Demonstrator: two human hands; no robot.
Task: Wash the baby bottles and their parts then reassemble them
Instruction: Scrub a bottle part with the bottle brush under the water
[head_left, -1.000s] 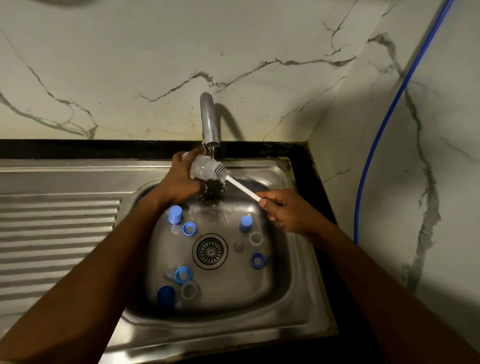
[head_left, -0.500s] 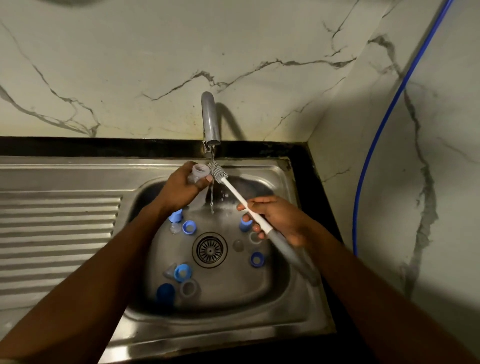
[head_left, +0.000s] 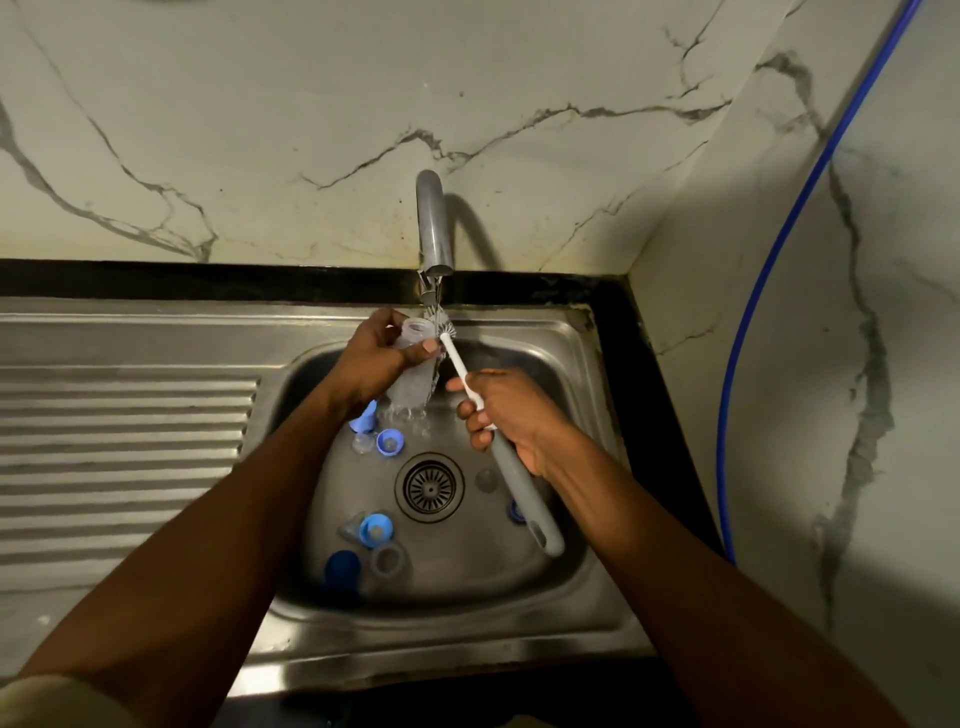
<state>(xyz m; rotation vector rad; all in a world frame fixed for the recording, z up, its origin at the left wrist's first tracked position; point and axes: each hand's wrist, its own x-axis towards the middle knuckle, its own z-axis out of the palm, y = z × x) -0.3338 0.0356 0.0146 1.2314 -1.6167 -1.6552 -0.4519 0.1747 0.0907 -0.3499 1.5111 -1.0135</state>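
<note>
**Baby bottle at the tap, brush head outside its mouth**

Baby bottle (head_left: 411, 382), clear, no collar or teat on it. Held over the back of the sink basin (head_left: 582, 545), just below the tap (head_left: 434, 228), mouth up and tilted toward the spout. Left hand (head_left: 379, 358) wraps its upper body, thumb across the front. Right hand (head_left: 511, 418) grasps the bottle brush (head_left: 514, 478) where the white stem meets the grey handle; the grey end sticks out below the palm. Bristle head sits beside the bottle's mouth, in the running water, not inside.

Step in hand, as I read it: scrubbing the bottle's inside. To do it well:
- Line the stem up with the neck before pushing, so the bristles enter straight.
- Run the head down to the base and twist, then work the shoulder and the rim threads.
- Wet plastic slips, so the left hand should brace against the push.

Containers:
- **Bottle:** brush not in it. Whether it holds water cannot be told through the clear wall.
- **Basin:** loose parts lie on its floor around the drain strainer (head_left: 429, 487).
  - Rear left: blue ring (head_left: 389, 443) and clear teat (head_left: 362, 444).
  - Front left: blue collar (head_left: 375, 530), dark blue cap (head_left: 343, 567) and greyish ring (head_left: 388, 561).
  - Right of the strainer: clear disc (head_left: 487, 479).
  - None is on a bottle.
  - Water splashes below the bottle; no pooled depth that I can make out.
</note>
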